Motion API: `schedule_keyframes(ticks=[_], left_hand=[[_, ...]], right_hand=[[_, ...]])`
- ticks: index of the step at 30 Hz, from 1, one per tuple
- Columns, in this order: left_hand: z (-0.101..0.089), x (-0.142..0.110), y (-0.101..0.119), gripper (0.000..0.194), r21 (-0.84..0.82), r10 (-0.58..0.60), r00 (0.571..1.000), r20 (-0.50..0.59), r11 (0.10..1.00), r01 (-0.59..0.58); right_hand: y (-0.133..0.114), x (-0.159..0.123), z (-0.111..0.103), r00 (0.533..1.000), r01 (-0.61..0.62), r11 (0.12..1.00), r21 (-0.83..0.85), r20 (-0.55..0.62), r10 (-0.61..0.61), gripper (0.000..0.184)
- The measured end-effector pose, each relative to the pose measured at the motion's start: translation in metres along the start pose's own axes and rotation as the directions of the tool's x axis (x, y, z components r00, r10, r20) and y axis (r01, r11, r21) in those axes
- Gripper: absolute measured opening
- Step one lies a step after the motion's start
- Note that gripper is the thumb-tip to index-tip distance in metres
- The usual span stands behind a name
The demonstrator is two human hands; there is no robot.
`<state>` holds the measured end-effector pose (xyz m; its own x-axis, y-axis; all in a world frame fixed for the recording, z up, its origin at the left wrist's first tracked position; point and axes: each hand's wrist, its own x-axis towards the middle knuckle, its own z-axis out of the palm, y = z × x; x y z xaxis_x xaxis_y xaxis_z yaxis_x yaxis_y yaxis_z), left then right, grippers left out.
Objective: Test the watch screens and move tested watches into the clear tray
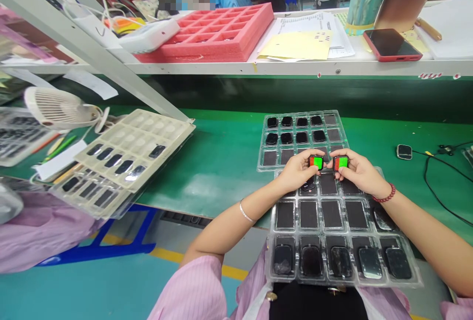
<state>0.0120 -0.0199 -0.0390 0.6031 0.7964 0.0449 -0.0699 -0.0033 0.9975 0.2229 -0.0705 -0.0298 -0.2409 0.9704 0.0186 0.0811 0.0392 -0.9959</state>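
Note:
In my left hand (300, 168) I hold a small smartwatch (316, 163), its lit screen showing red and green blocks. My right hand (353, 168) grips a second smartwatch (340, 163) with similar colours on its screen. The two watches are close together, side by side and apart. Below them lies a clear plastic tray (320, 229) with dark watch bodies in its front row and bare dark pockets behind. Beyond my hands, another clear tray (260, 157) carries two rows of dark watches. My wrists cover parts of both trays.
A small watch on a black cable (404, 151) lies at the right. Stacked cream trays (173, 135) and a white fan (51, 106) stand left. The shelf above holds a pink foam tray (240, 39), papers and a red phone (392, 45). Several people are in the background.

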Motion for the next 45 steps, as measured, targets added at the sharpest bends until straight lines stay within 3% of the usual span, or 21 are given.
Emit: schedule_keyframes(ticks=[11, 20, 39, 45], left_hand=[[0.001, -0.001, 0.003, 0.043, 0.040, -0.011, 1.000, 0.008, 0.999, 0.010], [-0.001, -0.002, 0.005, 0.042, 0.059, -0.054, 0.997, 0.047, 0.997, 0.051], [0.000, -0.002, 0.012, 0.036, 0.055, -0.096, 0.995, 0.029, 0.994, 0.095], [0.000, -0.001, 0.016, 0.033, 0.076, -0.095, 0.995, 0.003, 0.993, 0.095]], right_hand=[[-0.004, -0.001, 0.002, 1.000, -0.019, 1.000, -0.011, -0.004, 0.019, 0.034], [-0.007, -0.001, 0.000, 0.999, -0.049, 0.998, 0.037, -0.017, 0.049, 0.023], [-0.001, -0.001, -0.006, 0.999, -0.048, 0.991, 0.127, 0.004, 0.048, 0.008], [0.000, 0.001, -0.005, 0.999, -0.031, 0.983, 0.184, -0.013, 0.034, 0.028]])
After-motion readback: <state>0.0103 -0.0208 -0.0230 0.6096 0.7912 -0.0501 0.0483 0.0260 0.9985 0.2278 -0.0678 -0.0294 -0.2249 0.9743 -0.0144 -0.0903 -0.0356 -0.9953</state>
